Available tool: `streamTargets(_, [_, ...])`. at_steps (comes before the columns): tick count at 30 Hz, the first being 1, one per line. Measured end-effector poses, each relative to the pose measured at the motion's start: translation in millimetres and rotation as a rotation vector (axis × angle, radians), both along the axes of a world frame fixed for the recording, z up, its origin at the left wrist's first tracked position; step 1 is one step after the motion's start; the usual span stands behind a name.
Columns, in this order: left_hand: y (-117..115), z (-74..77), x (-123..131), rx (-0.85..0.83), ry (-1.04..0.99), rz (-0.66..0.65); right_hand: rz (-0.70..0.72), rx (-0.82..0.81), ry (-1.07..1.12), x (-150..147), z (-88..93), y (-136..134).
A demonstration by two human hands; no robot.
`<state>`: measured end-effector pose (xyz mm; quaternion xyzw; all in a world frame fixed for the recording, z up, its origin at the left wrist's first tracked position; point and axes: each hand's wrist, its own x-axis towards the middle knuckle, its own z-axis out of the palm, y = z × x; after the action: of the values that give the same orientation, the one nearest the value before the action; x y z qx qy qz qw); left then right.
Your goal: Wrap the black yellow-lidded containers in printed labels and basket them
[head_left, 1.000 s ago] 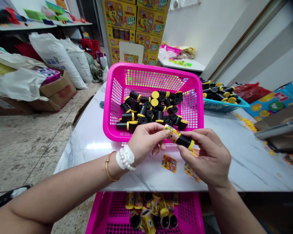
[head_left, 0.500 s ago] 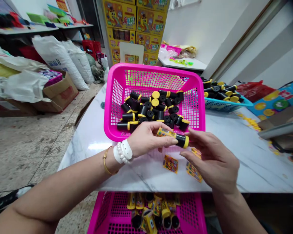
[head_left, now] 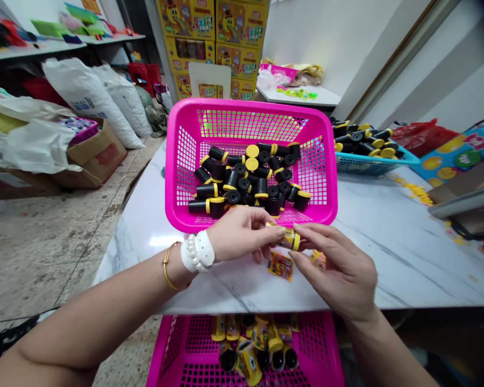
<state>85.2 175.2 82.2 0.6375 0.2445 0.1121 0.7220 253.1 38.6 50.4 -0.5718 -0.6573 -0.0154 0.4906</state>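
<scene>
My left hand (head_left: 242,234) and my right hand (head_left: 334,269) meet above the white marble table (head_left: 387,242), both pinching a small black tube with a yellow cap (head_left: 289,238) that has a colourful sticker wrapped around it. Loose stickers (head_left: 280,265) lie on the table just below the tube. Right behind my hands stands a pink basket (head_left: 177,177) holding several bare black and yellow tubes (head_left: 246,180). A second pink basket (head_left: 173,355) sits below the table's front edge with several stickered tubes (head_left: 254,344) in it.
A blue basket (head_left: 371,161) of more black and yellow tubes stands at the back right. A flat tray or device (head_left: 463,201) lies at the right edge. White sacks (head_left: 89,97), cardboard boxes (head_left: 97,153) and yellow cartons (head_left: 210,37) fill the floor at left and behind.
The tube has turned between my fingers and the sticker now covers more of it. My right hand has closed back onto the tube after opening briefly. The view shifted slightly.
</scene>
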Motion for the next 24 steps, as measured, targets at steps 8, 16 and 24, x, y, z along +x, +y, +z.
streamTargets(8, [-16.4, -9.2, 3.1, 0.136, -0.235, 0.061, -0.002, -0.187, 0.488, -0.9, -5.5, -9.8])
streamTargets(16, [-11.6, -8.3, 3.4, 0.18, -0.095, 0.078, -0.001, -0.122, 0.453, 0.5, -7.1, -3.3])
streamTargets(24, [-12.6, -16.8, 3.4, 0.12, -0.206, 0.056, 0.022, -0.193, 0.521, -1.2, -7.0, -3.2])
